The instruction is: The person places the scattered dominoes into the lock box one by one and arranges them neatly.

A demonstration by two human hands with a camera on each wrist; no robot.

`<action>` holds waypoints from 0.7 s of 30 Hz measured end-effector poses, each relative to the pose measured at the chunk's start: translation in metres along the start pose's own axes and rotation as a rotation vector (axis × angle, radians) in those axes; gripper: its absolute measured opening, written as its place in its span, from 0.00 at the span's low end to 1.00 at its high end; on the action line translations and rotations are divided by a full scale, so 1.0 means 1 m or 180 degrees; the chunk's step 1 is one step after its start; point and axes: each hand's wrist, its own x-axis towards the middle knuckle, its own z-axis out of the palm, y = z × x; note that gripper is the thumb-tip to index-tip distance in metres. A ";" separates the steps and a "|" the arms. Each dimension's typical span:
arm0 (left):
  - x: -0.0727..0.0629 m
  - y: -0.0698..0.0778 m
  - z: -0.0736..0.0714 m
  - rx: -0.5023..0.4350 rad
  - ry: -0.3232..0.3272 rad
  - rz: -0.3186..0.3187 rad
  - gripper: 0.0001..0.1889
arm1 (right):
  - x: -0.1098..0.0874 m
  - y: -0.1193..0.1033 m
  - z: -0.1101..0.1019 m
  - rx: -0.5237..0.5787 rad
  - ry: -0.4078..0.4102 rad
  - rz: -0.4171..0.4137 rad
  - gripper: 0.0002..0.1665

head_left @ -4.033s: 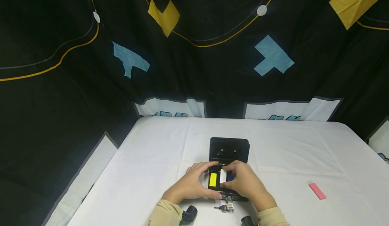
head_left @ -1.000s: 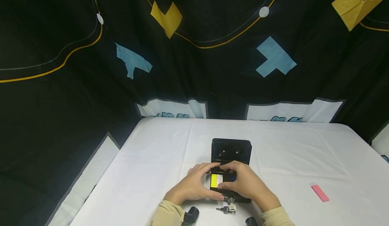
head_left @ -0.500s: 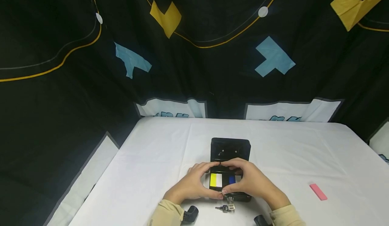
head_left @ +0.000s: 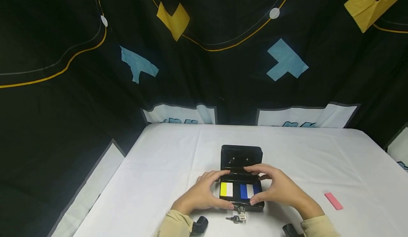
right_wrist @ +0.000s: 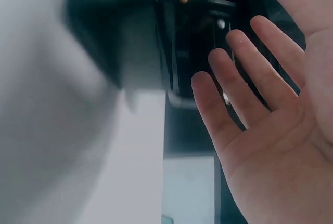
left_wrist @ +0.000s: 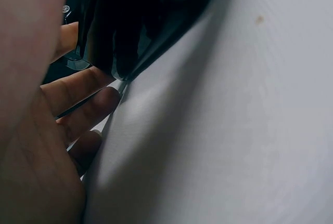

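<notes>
A small black lockable metal box (head_left: 241,154) stands with its lid raised on the white table. My left hand (head_left: 200,196) holds its left end, thumb along the front edge and fingers at the back; the left wrist view shows fingers against the dark box wall (left_wrist: 151,16). Inside, a yellow block (head_left: 223,189) lies beside a white block (head_left: 229,190) at the left. Toward the right lie a blue block (head_left: 243,191), another white block (head_left: 250,190) and a second blue block (head_left: 256,188), partly covered. My right hand (head_left: 277,187) spreads over the box's right end, nothing between thumb and fingers.
Keys (head_left: 236,219) hang from the lock (head_left: 242,214) at the box's front. A pink block (head_left: 333,201) lies on the table to the right. Wrist cameras (head_left: 200,225) sit by both sleeves. A black curtain (head_left: 204,77) hangs behind the table.
My right hand has set the white block it pinched beside the yellow one, let go, and moved right, uncovering the blue and white blocks. My left hand stays on the box.
</notes>
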 end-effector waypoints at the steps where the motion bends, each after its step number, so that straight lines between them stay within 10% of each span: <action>1: 0.000 0.000 0.000 -0.0004 0.0004 0.0001 0.52 | -0.002 0.002 -0.003 -0.0034 0.0014 0.0020 0.50; 21: 0.000 0.002 0.000 -0.0038 0.0007 -0.0042 0.53 | -0.033 0.035 -0.049 -0.0432 0.0013 0.0235 0.51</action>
